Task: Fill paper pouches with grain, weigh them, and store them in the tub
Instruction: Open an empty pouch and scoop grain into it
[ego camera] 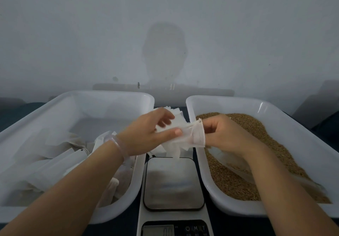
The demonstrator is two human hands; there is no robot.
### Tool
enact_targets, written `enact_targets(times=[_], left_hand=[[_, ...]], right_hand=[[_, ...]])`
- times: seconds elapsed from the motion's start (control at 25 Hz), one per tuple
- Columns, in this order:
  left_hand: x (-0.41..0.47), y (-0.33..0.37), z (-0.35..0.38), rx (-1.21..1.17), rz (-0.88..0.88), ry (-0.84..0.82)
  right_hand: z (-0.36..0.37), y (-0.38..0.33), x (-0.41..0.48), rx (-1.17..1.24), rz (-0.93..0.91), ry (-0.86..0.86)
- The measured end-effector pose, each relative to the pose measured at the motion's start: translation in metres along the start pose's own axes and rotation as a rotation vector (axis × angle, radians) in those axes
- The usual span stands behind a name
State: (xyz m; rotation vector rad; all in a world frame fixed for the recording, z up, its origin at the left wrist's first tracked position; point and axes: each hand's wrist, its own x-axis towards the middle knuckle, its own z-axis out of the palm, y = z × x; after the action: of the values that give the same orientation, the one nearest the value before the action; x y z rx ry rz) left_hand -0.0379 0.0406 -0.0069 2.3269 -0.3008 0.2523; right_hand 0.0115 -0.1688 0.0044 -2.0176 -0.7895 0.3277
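The scale [173, 182] is sitting nearest, between the two tubs, its display at the bottom edge too blurred to read and its plate bare. The left tub [113, 214] is holding a heap of white pouches [60, 162] in its near half. The right tub [229, 210] is holding brown grain [229, 182], with something pale and translucent lying on it under the right forearm; what it is cannot be told.

Both forearms are reaching in over the tubs, and a clear bracelet [119, 146] is circling the left wrist. Above the far edge of the scale the hands are meeting on one empty pouch [189, 137], which is hanging in the air clear of the plate. The left hand [145, 134] is pinching it, thumb pressing flat on the near face and fingers curling over the top. The right hand [225, 134] is gripping the open end, which is wrapping round its curled fingertips and hiding them.

Just beyond the hands, a stack of flat pouches [177, 110] is lying between the tubs. A pale wall [73, 33] is standing behind, with a head-shaped shadow [164, 52] falling on it.
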Motion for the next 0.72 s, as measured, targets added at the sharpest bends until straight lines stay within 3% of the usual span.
enact_targets(times=[0.12, 0.28, 0.4, 0.56, 0.72], left_hand=[[-0.005, 0.010, 0.006, 0.267, 0.305, 0.052], [0.003, 0.019, 0.037, 0.507, 0.210, -0.008], [0.007, 0.010, 0.034, 0.436, 0.147, 0.039], [0.003, -0.006, 0.008, 0.390, 0.022, -0.001], [-0.003, 0.006, 0.003, 0.247, 0.214, 0.066]], right_hand=[[0.007, 0.003, 0.003, -0.103, 0.014, 0.043], [0.012, 0.004, 0.004, -0.113, 0.019, 0.045], [0.008, 0.002, 0.002, -0.108, 0.005, 0.055], [-0.005, 0.002, 0.000, -0.022, 0.048, 0.192], [0.002, 0.002, 0.001, -0.085, 0.019, 0.115]])
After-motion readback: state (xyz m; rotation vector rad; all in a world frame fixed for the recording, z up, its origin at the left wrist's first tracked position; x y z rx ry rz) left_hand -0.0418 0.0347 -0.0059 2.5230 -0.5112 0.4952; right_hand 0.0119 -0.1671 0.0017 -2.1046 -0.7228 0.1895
